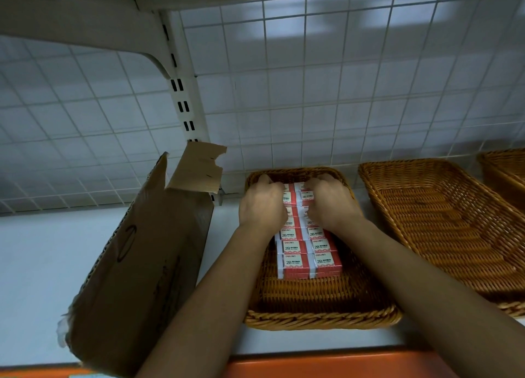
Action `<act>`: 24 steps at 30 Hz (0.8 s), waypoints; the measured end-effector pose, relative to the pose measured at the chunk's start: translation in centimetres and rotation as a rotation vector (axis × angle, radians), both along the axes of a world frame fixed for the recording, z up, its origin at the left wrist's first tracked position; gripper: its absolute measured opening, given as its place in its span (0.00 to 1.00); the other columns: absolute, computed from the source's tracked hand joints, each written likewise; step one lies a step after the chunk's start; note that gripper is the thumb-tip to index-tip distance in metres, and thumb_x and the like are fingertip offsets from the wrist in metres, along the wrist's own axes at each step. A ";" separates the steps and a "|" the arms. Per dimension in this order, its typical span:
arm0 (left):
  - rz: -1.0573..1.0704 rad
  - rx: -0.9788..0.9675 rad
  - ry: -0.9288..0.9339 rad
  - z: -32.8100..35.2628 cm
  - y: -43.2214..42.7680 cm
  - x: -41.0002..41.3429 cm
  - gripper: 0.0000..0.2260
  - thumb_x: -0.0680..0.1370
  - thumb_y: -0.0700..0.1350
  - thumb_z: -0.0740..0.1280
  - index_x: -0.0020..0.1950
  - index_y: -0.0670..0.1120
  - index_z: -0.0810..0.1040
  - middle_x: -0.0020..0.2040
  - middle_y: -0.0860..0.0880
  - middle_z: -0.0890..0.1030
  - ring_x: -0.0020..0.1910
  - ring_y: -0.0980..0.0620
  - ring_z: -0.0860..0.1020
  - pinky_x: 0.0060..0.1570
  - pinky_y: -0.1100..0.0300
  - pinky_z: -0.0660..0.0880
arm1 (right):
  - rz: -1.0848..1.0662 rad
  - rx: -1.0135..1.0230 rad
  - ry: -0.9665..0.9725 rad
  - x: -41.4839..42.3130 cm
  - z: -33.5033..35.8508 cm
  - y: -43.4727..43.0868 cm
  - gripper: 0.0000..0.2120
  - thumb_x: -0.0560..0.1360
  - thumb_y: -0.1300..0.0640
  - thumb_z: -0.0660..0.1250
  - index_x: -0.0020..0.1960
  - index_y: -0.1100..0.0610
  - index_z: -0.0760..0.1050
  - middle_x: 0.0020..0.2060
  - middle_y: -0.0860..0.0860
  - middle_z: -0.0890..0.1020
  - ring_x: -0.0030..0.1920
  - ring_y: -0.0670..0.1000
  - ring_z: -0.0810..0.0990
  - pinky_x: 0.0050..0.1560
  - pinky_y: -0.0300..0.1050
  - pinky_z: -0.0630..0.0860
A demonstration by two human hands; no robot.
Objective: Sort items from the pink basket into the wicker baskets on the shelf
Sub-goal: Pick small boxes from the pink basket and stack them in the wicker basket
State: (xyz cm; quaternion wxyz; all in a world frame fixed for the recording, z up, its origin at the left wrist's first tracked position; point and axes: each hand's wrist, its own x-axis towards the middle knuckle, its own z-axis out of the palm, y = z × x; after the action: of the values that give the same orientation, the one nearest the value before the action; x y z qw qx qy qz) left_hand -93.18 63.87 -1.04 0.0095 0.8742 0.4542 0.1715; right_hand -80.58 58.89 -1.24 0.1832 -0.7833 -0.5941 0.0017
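Head view. I see both hands reaching into a wicker basket (321, 318) on the white shelf (42, 264). The left hand (262, 206) and right hand (331, 204) are side by side but not touching, each with fingers curled over the far end of one row of small boxes (295, 259). The boxes are red and white, marked 2B, and packed in two touching rows. A torn cardboard box (147, 264) stands just left of the basket. A second wicker basket (443, 221) lies to its right.

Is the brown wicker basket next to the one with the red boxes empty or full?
Empty. The brown wicker basket shows only bare woven floor, nothing inside.
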 end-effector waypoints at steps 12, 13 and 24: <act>0.000 0.011 0.043 0.1 -0.2 0.2 0.16 0.79 0.47 0.62 0.66 0.45 0.71 0.58 0.43 0.74 0.54 0.44 0.76 0.46 0.56 0.72 | 0.001 0.012 0.019 -0.1 0.2 -0.1 0.19 0.73 0.58 0.66 0.63 0.57 0.72 0.61 0.55 0.72 0.59 0.55 0.73 0.57 0.44 0.70; 0.001 0.004 0.045 0.1 -0.2 0.3 0.16 0.79 0.47 0.62 0.66 0.45 0.70 0.58 0.43 0.75 0.54 0.44 0.76 0.46 0.56 0.72 | 0.002 0.013 0.024 -0.1 0.2 -0.1 0.19 0.73 0.57 0.67 0.64 0.57 0.71 0.61 0.55 0.72 0.60 0.55 0.72 0.58 0.45 0.70; 0.021 -0.037 0.099 0.2 -0.3 0.5 0.15 0.79 0.46 0.61 0.64 0.44 0.72 0.57 0.43 0.77 0.54 0.44 0.77 0.43 0.57 0.70 | 0.046 -0.064 0.035 0.0 0.2 0.2 0.23 0.73 0.52 0.67 0.67 0.53 0.69 0.61 0.54 0.73 0.61 0.55 0.70 0.62 0.49 0.69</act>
State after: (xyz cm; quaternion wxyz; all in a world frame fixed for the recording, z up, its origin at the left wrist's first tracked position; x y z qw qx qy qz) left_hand -92.73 63.52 -0.84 0.0015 0.8766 0.4662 0.1195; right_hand -80.56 59.13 -1.03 0.1685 -0.7747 -0.6083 0.0385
